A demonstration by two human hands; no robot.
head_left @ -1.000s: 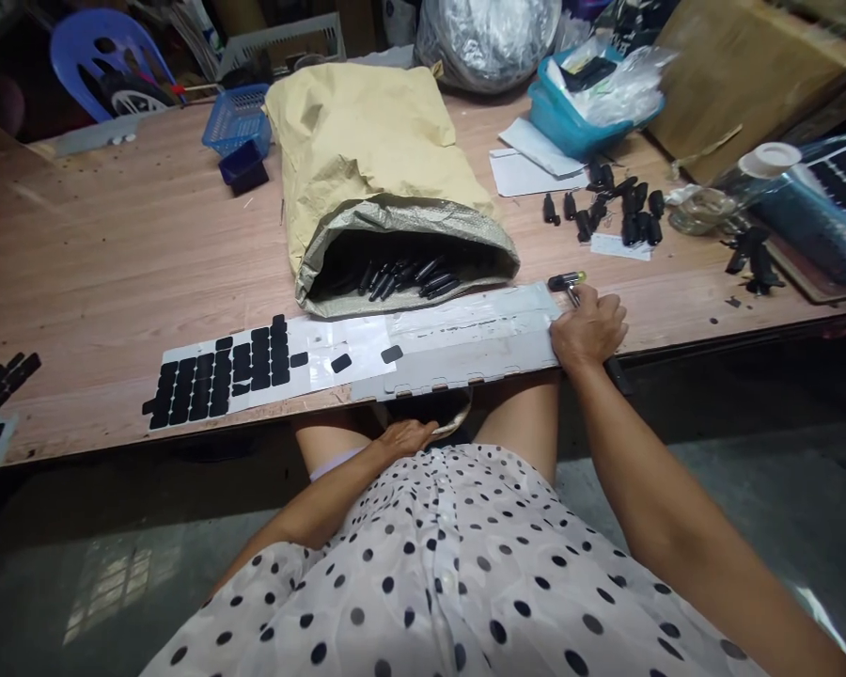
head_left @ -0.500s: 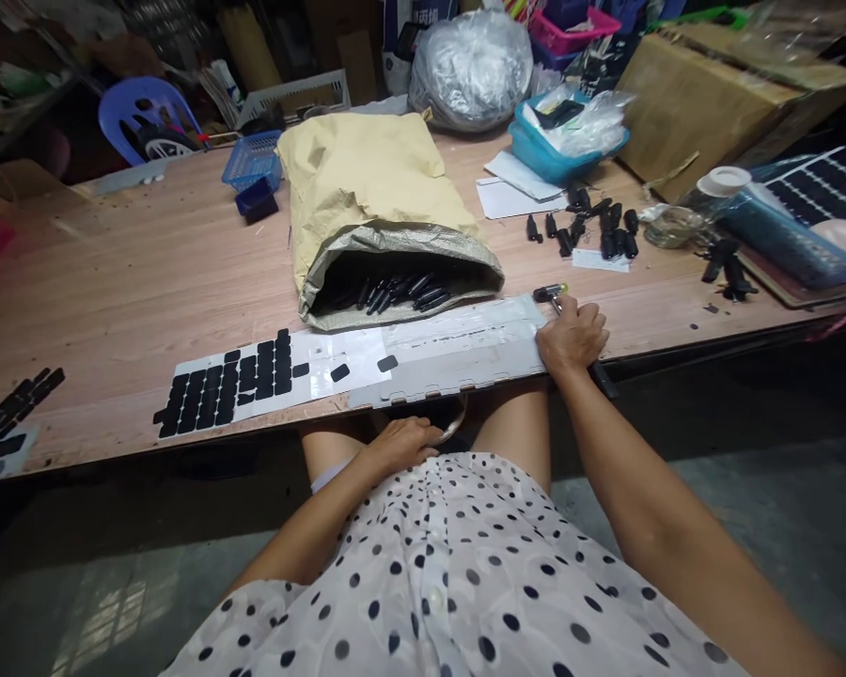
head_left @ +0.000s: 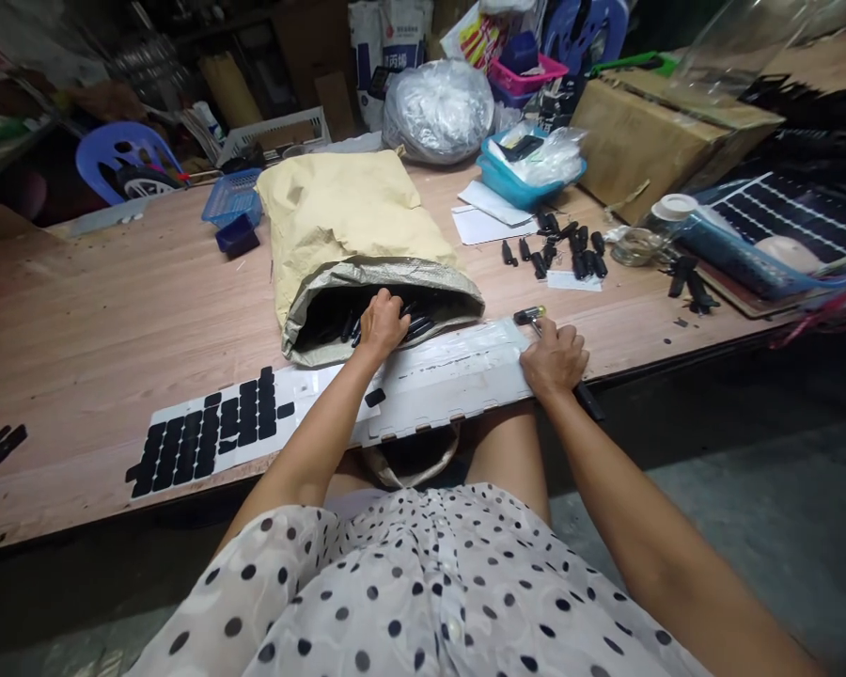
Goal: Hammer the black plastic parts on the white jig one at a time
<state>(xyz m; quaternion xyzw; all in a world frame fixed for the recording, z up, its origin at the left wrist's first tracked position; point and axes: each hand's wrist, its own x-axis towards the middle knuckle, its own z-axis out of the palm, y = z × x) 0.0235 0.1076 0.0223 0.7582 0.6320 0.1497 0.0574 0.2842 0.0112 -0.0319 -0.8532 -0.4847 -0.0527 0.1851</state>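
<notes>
My left hand (head_left: pixel 384 324) is at the mouth of a yellow woven sack (head_left: pixel 352 212), its fingers curled down among slim black plastic pieces (head_left: pixel 419 324). Whatever its fingertips grip is hidden. Closed around the handle of a small hammer (head_left: pixel 530 315), my right hand (head_left: pixel 554 357) rests at the right end of a long white board (head_left: pixel 458 371) by the table edge. The hammer head, with a yellowish face, points away from me, and its black handle end sticks out below the hand. Under my left forearm lies a white sheet with rows of black rounded stickers (head_left: pixel 204 428).
Black plastic parts (head_left: pixel 582 254) lie in a cluster at the right. Beyond them stand a blue basket (head_left: pixel 532 179) and a cardboard box (head_left: pixel 649 141). A small dark blue tray (head_left: pixel 238 235) sits left of the sack. A solar panel (head_left: pixel 796 221) lies far right.
My left hand has moved from my lap up and forward to the sack's opening. My right hand keeps its hold on the hammer. The view has shifted slightly.
</notes>
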